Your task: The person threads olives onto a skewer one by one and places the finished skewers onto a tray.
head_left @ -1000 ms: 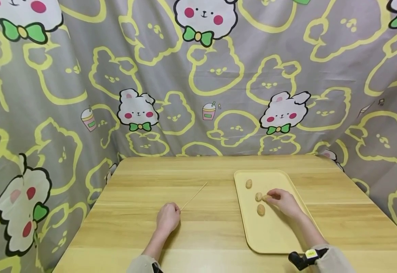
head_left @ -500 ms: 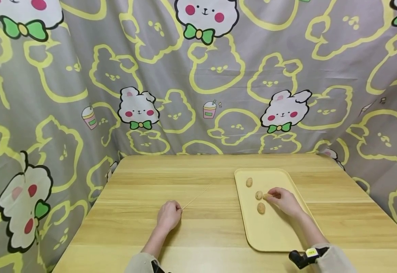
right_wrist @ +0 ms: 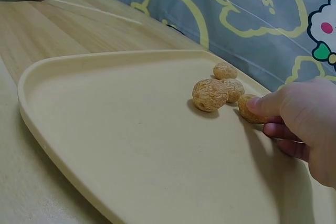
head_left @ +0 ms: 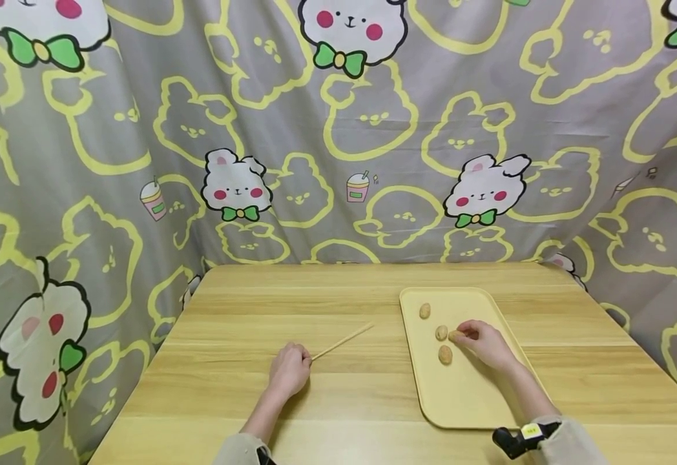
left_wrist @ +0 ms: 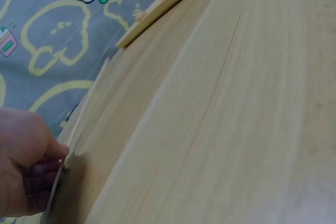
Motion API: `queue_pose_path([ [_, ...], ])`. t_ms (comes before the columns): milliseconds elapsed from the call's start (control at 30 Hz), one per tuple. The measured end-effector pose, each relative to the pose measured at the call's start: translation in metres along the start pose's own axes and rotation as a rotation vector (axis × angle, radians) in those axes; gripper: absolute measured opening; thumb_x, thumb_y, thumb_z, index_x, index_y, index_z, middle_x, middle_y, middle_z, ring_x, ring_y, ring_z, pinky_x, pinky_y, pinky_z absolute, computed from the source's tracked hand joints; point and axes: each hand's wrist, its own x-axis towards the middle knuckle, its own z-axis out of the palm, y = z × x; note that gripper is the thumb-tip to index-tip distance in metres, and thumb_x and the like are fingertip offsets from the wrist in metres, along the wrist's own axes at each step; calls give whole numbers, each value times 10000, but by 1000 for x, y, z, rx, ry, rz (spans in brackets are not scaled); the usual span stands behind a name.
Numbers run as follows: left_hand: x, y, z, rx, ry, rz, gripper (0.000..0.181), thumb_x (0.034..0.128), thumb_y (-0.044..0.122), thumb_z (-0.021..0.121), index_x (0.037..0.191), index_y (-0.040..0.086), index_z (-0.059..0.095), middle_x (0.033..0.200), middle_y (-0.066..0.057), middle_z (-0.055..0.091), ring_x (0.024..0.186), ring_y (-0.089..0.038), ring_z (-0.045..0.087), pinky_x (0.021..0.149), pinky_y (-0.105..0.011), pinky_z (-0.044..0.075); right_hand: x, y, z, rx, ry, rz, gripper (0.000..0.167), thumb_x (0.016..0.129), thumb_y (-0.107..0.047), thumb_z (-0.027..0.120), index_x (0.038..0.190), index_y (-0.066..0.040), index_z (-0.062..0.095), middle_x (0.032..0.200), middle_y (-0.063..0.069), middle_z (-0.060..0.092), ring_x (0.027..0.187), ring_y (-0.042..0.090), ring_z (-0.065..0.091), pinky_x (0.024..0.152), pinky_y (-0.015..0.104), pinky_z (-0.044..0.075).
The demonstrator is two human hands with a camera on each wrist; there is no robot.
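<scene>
In the head view my left hand (head_left: 290, 371) pinches one end of a thin wooden stick (head_left: 343, 341) just over the table. The stick points to the far right, its tip short of the tray. My right hand (head_left: 486, 345) is above the yellow tray (head_left: 466, 400), pinching a walnut (right_wrist: 251, 109) between thumb and fingers, as the right wrist view shows. Beside that walnut lie three others: a near one (head_left: 445, 354), a middle one (head_left: 441, 333) and a far one (head_left: 425, 310). The left wrist view shows the left fingers curled, partly hiding the stick.
The tray lies on the right half of a wooden table (head_left: 228, 310), its raised rim (right_wrist: 31, 85) running all round. A grey curtain (head_left: 315, 129) with cartoon rabbits hangs behind the table and along both sides. A black device (head_left: 524, 439) is strapped to the right wrist.
The stick's far tip has swung to the right and nearer to me, while the left hand stays almost in place. The right hand and the walnuts have kept their positions.
</scene>
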Motion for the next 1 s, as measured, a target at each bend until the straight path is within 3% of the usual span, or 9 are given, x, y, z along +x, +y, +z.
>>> queue_pose_path([
  [167,-3,-4,0,-77,4,5,57,860,54,594,804,65,601,767,-8,537,702,-165,499,603,-323,422,-4,-1,0,-4,-10,-14,234,859,-152,663,996,33,619,877,63,617,805,199,573,708,332,460],
  [600,-4,-10,-14,-176,31,116,61,868,75,611,823,111,632,760,41,590,663,-88,497,592,-260,412,-10,-12,-1,39,-11,-62,274,855,-172,668,1051,8,605,972,75,606,865,211,575,748,335,472],
  [1000,-6,-6,-21,-278,-28,156,74,846,42,612,883,64,672,789,18,602,661,-86,481,586,-238,411,-10,-39,5,150,17,-111,257,840,-145,686,1017,27,619,979,97,599,864,196,586,758,256,485],
])
